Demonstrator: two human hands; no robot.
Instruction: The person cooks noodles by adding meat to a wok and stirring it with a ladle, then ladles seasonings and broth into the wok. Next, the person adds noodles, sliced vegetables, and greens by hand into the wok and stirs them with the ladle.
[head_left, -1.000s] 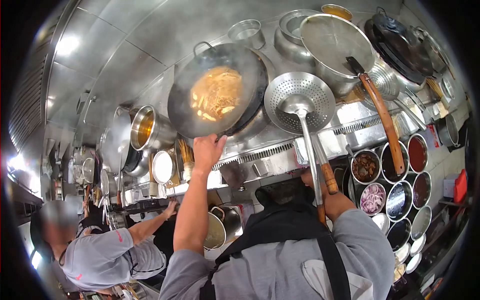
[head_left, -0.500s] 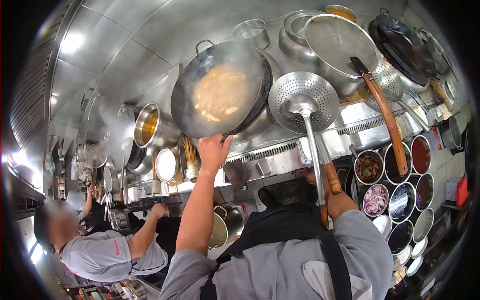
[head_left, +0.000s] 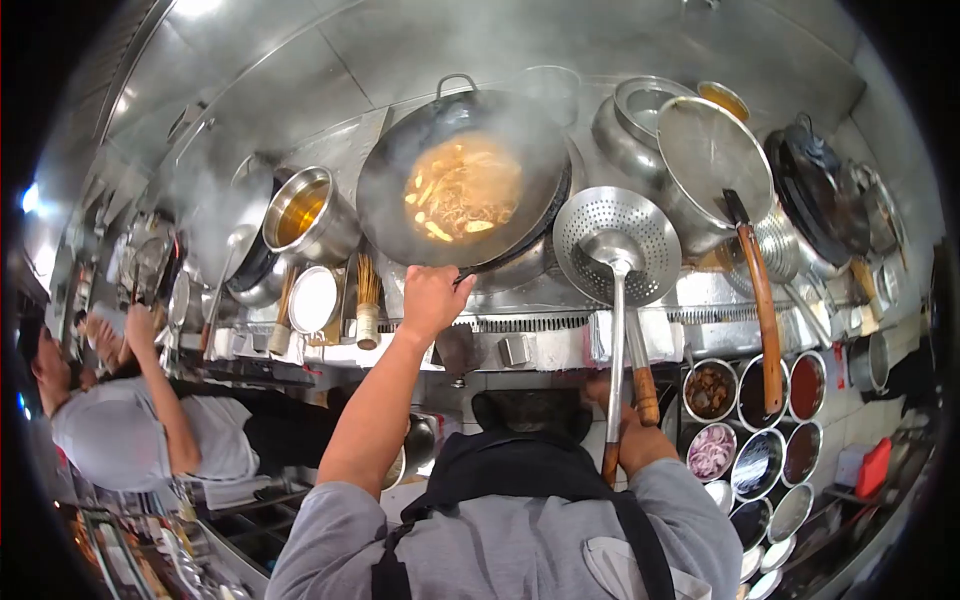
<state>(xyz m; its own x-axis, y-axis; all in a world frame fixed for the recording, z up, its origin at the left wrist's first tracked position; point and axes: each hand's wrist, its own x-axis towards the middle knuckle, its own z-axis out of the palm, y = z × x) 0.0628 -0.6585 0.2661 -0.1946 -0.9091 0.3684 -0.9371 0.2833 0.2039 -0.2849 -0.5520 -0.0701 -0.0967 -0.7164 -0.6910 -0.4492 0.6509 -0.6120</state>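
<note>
My left hand (head_left: 432,300) is closed around the near handle of a dark wok (head_left: 385,215). Steam rises from the wok, which holds brown broth with noodle-like strips and pale pieces (head_left: 465,190). My right hand (head_left: 603,388) is low by the counter's front edge, mostly hidden behind the ladle and strainer handles; its fingers cannot be made out. A perforated strainer (head_left: 655,240) lies right of the wok with a metal ladle (head_left: 612,250) resting in it, and their wooden-ended handles point toward me.
A pot of amber liquid (head_left: 335,235), a white bowl (head_left: 314,300) and a bamboo brush (head_left: 368,300) stand left. A mesh sieve (head_left: 715,150) rests on a pot at right. Below it are tubs of sauces and sliced onion (head_left: 712,450). A co-worker (head_left: 130,425) stands far left.
The view has turned, so the counter looks more level and the wok sits further right in view. The co-worker has raised both hands. My left hand stays on the wok handle.
</note>
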